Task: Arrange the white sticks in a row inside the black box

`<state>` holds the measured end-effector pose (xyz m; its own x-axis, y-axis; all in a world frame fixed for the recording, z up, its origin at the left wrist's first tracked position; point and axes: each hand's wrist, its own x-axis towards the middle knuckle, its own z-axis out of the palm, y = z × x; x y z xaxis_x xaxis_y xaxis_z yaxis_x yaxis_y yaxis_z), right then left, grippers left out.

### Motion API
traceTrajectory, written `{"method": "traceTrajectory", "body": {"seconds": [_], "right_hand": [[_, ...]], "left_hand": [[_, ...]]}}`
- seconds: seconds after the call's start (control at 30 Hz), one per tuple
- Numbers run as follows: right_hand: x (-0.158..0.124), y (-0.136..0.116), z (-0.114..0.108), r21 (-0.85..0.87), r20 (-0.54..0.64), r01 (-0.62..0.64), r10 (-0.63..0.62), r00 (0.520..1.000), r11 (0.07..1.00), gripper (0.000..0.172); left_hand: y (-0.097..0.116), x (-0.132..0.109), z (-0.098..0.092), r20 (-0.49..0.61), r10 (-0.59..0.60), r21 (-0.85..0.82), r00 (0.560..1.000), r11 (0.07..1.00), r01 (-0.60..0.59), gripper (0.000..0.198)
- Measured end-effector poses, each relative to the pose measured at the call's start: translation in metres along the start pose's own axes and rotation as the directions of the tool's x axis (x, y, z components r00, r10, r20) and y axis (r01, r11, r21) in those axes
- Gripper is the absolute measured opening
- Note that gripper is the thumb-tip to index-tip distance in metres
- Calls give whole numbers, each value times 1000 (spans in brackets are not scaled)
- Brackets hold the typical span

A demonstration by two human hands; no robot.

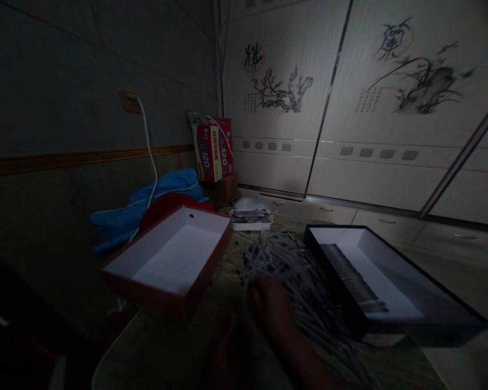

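Note:
The scene is dim. My right hand (pixel 269 303) is curled at the near left edge of a pile of thin, pale, pen-like sticks (pixel 284 260), some with dark tips. Its fingers are closed, and whatever they hold is hidden. My left hand (pixel 228 338) is low in the middle of the view, left of the right one, mostly lost in shadow. To the right of the pile, a black-sided box (pixel 402 271) with a white inside holds a row of similar sticks (pixel 352 279) along its left wall. A red-sided box (pixel 166 254) with a bare white inside stands to the left.
Behind the pile is a white tray (pixel 252 226) with more sticks and clear plastic. Blue cloth (pixel 146 203) and something red lie behind the left box. A red and white carton (pixel 213 151) stands by the wall. A white cable (pixel 150 146) hangs from a socket.

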<state>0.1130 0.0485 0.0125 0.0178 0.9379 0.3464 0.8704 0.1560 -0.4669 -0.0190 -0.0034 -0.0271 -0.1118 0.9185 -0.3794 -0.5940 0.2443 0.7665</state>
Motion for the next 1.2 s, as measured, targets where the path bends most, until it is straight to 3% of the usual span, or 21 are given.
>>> {"method": "traceTrajectory", "body": {"seconds": [0.1,0.2,0.23,0.33,0.37,0.53,0.77,1.0,1.2], "right_hand": [[-24,15,-14,190,-66,-73,87,994,979,21],[-56,28,-24,429,-79,-177,232,970,886,25],[-66,31,-25,555,-50,-232,310,949,799,26],[-90,39,-25,842,102,-335,484,869,424,32],[-94,41,-23,871,112,-328,502,857,366,34],[-100,45,-16,874,-27,-233,521,853,427,29],[-99,39,-15,859,-39,-227,500,865,459,27],[-97,39,-16,850,-51,-222,493,869,478,31],[-100,43,-10,876,42,-263,481,876,404,28]], "left_hand": [[-3,-2,3,31,-7,-42,1000,999,8,32],[-13,-1,12,45,-61,-81,997,995,65,16],[-17,-1,15,53,-66,-58,996,996,69,13],[-27,-2,25,84,-46,77,995,996,39,18],[-29,-3,28,101,-39,119,994,993,26,21],[-21,-11,38,168,-10,241,986,970,-32,21],[-8,-23,51,167,73,331,983,935,-126,23],[-10,-22,46,155,105,380,982,912,-157,30],[-10,-24,55,162,-17,235,987,972,-22,30]]}}
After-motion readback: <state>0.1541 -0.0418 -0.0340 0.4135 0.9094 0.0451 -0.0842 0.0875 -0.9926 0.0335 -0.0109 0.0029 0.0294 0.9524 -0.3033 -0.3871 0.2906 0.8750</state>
